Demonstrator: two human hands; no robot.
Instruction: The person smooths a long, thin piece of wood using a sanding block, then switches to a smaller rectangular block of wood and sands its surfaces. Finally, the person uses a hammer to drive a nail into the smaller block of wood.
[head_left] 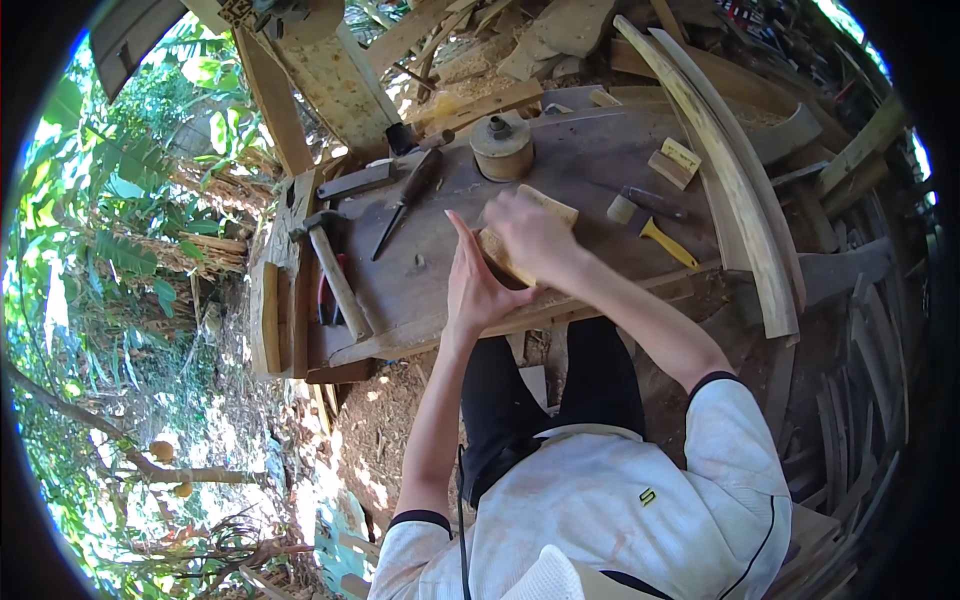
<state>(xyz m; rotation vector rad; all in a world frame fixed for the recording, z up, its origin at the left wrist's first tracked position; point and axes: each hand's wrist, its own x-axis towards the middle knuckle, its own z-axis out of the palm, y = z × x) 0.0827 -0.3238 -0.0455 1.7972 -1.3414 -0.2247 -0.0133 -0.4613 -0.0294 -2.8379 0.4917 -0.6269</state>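
A pale piece of wood lies on the brown workbench, partly covered by my hands. My left hand braces it, the straight fingers along its left side and the thumb along the near edge. Across its top sits my right hand, fingers curled down and somewhat blurred; whatever is under them is hidden. Just beyond stands a round tan pot with a dark knob. To the left lie a dark-handled pointed tool and a hammer. A yellow-handled brush rests to the right.
Two small wood blocks sit at the bench's far right. Long curved planks lean over its right end. A grey bar-shaped block lies far left. Scrap wood is heaped behind, with more strips stacked at right.
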